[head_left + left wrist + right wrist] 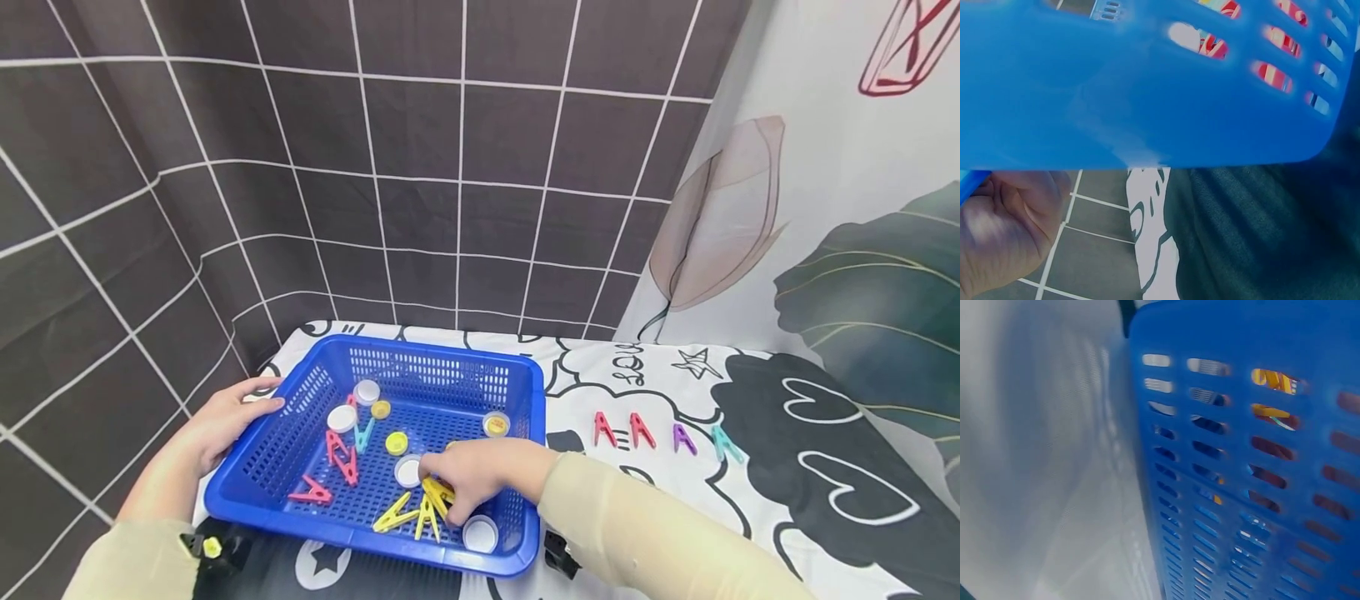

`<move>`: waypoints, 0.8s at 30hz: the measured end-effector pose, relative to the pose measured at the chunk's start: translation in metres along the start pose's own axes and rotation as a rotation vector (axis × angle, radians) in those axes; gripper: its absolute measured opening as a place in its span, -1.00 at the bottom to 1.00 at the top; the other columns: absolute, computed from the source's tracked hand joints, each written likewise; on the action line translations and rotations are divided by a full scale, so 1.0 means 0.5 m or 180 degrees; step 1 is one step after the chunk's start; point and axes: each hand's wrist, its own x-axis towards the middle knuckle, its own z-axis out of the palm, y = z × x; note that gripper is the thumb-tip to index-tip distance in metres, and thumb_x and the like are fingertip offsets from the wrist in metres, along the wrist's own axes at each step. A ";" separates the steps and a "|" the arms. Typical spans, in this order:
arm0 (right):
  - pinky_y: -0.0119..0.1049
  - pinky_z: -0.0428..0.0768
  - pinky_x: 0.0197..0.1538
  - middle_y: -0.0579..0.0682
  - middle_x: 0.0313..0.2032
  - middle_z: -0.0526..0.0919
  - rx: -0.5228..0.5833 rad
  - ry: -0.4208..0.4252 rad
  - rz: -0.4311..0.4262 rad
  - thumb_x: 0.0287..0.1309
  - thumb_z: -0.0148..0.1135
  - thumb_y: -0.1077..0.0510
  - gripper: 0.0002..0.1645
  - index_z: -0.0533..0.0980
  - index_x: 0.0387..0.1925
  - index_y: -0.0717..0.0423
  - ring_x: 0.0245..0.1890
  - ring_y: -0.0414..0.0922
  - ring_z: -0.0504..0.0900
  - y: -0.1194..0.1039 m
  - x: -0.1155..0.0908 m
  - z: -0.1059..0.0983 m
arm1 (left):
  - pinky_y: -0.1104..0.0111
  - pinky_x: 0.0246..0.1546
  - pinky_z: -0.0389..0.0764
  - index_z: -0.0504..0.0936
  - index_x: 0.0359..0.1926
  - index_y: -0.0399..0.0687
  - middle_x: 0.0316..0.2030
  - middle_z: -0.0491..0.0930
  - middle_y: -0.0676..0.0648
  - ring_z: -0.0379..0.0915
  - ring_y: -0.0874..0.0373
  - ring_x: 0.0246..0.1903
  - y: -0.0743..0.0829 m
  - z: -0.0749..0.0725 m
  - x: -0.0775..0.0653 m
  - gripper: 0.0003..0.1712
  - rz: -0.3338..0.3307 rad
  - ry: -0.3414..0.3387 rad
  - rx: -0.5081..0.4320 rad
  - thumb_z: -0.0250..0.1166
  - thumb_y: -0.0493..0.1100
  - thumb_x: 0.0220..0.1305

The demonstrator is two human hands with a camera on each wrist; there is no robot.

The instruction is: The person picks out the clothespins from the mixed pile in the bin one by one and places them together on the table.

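A blue plastic basket [300, 527] with slotted walls stands on the table. My left hand [217, 425] holds its left rim; the left wrist view shows that palm [1010, 225] beneath the basket's edge [1116, 125]. Reaching over the right wall, my right hand [476, 475] is down inside the basket, its fingers and thumb around a yellow clothespin [437, 492]. Two more yellow clothespins [395, 514] lie beside it. A white round cap [407, 472] is by the fingertips, another white cap [480, 534] below the hand. The basket wall [1222, 456] hides this hand in the right wrist view.
Red clothespins [341, 457], a teal clothespin [363, 435], white caps [342, 418] and yellow caps [397, 442] lie in the basket's left and middle. On the patterned cloth to the right, two red clothespins [642, 430], a purple one [683, 439] and a teal one [726, 444] form a row.
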 end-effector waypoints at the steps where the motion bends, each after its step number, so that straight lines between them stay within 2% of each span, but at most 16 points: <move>1: -0.49 0.42 -0.32 -0.25 -0.48 0.43 0.0052 0.0026 -0.0007 -0.10 0.40 0.03 -0.34 0.37 0.09 -0.01 -0.44 -0.32 0.43 0.001 -0.002 -0.002 | 0.16 -0.28 0.63 0.11 0.38 -0.21 0.09 0.32 -0.50 0.58 0.02 -0.28 0.000 0.000 0.000 -0.24 -0.0003 -0.0005 -0.0013 0.15 0.05 0.32; 11: -0.50 0.43 -0.40 -0.26 -0.52 0.46 0.0374 0.0147 -0.0137 -0.12 0.37 0.09 -0.28 0.31 0.14 -0.08 -0.51 -0.33 0.43 0.001 -0.015 -0.016 | 0.13 -0.26 0.62 0.10 0.38 -0.20 0.09 0.33 -0.49 0.58 0.01 -0.26 -0.001 -0.001 -0.001 -0.25 -0.0005 -0.0014 -0.0002 0.14 0.05 0.32; 18: -0.51 0.46 -0.38 -0.28 -0.51 0.47 0.0611 0.0360 -0.0232 -0.09 0.37 0.07 -0.25 0.31 0.19 -0.01 -0.51 -0.35 0.44 0.007 -0.030 -0.028 | 0.14 -0.28 0.63 0.09 0.38 -0.21 0.05 0.37 -0.48 0.59 0.01 -0.29 -0.001 -0.001 -0.002 -0.25 0.0000 -0.0023 -0.0030 0.14 0.04 0.33; 24: -0.48 0.42 -0.41 -0.30 -0.51 0.48 0.0627 0.0616 -0.0101 -0.08 0.37 -0.05 -0.30 0.36 0.15 -0.11 -0.51 -0.39 0.44 0.017 -0.053 -0.037 | 0.14 -0.28 0.63 0.09 0.38 -0.21 0.06 0.35 -0.49 0.59 0.02 -0.28 -0.002 -0.002 -0.001 -0.25 0.0014 -0.0029 -0.0017 0.13 0.04 0.33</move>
